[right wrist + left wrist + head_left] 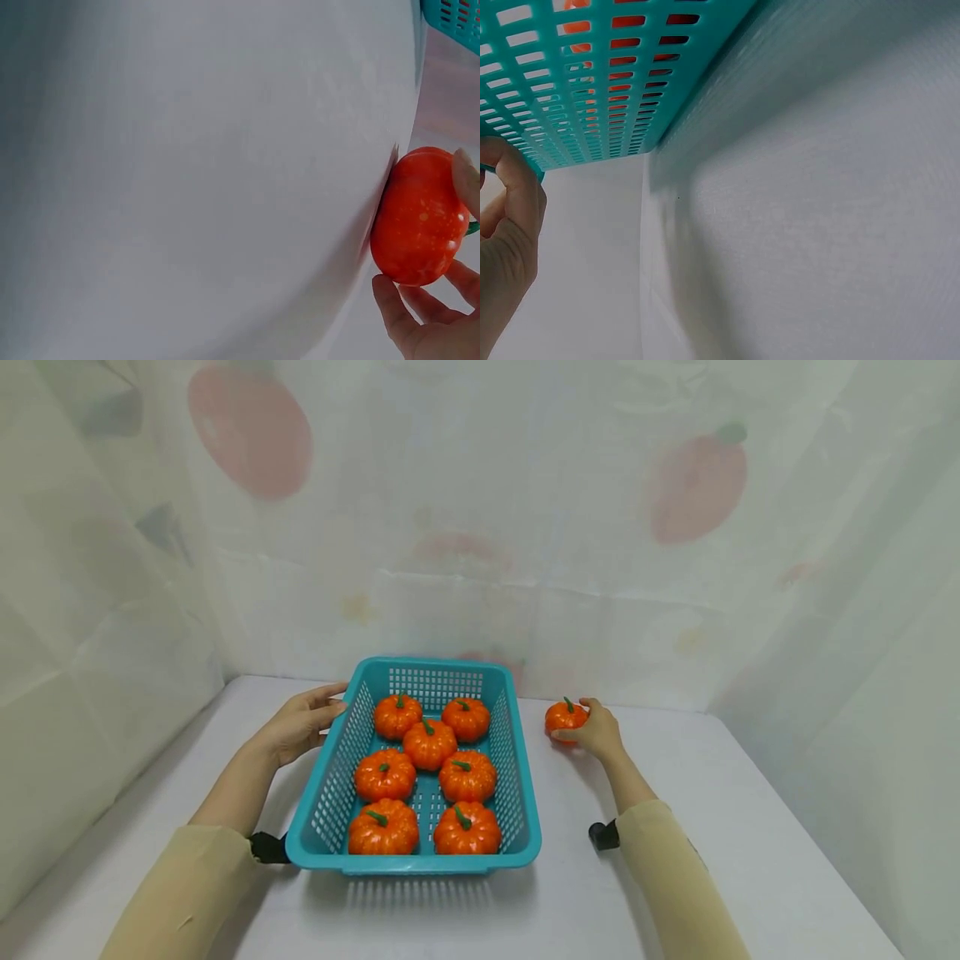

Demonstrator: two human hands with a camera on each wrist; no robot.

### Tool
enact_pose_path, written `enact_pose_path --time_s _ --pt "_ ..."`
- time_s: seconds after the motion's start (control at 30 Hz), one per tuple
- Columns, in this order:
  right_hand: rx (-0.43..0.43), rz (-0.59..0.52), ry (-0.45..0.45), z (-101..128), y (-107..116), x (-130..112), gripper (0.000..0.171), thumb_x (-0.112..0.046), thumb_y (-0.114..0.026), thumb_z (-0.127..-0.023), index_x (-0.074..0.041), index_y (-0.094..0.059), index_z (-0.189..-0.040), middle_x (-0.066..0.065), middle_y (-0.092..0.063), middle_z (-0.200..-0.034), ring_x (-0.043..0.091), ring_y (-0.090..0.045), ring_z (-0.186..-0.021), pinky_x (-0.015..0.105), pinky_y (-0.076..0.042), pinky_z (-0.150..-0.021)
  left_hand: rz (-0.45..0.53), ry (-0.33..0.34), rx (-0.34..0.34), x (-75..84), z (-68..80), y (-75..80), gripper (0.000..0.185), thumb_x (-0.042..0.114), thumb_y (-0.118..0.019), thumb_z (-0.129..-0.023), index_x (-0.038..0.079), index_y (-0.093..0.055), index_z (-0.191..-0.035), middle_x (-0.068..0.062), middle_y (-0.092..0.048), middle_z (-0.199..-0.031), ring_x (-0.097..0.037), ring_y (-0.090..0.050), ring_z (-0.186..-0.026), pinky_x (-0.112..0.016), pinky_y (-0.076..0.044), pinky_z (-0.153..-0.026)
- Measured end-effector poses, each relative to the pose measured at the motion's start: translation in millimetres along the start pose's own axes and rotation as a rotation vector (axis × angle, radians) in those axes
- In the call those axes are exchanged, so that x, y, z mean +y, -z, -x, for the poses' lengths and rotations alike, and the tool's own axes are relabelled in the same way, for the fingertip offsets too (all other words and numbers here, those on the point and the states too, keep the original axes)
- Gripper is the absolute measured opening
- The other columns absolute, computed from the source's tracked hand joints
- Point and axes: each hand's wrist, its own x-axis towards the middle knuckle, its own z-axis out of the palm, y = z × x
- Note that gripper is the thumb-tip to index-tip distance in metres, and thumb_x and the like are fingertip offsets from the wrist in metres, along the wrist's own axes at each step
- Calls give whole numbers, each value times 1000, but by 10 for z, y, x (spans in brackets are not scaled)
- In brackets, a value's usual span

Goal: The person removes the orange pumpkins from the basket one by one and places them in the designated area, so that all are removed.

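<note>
A turquoise plastic basket with mesh walls stands on the table, holding several small orange pumpkins with green stems. At its far left rim, my left hand grips the edge; in the left wrist view the curled fingers of that hand meet the rim. To the right of the basket, my right hand holds one more small pumpkin, its thumb on the near side. The right wrist view shows this pumpkin at the table surface, with thumb and fingertips around it.
A white cloth covers the table. Pale printed curtains close off the back and both sides. Black straps with wrist devices sit at both cuffs.
</note>
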Motion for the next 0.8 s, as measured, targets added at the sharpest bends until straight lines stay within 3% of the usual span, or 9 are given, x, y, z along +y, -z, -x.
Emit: enact_pose_path --time_s 0.37,0.8 --pt "-23 21 41 32 193 -138 82 -35 -73 -87 1 -35 -149 30 -39 -150 48 -40 -136 59 -41 -111 -7 0 1 29 17 -25 70 27 -50 -104 6 -11 -159 2 -54 -112 -2 -65 -93 -27 -59 -82" --pt "31 26 96 -28 394 -495 77 -38 -68 -91 3 -36 -148 27 -38 -153 45 -37 -140 56 -38 -115 2 1 -4 13 7 -16 72 27 -50 -104 6 -9 -159 2 -53 -113 -2 -65 -94 -27 -59 -82"
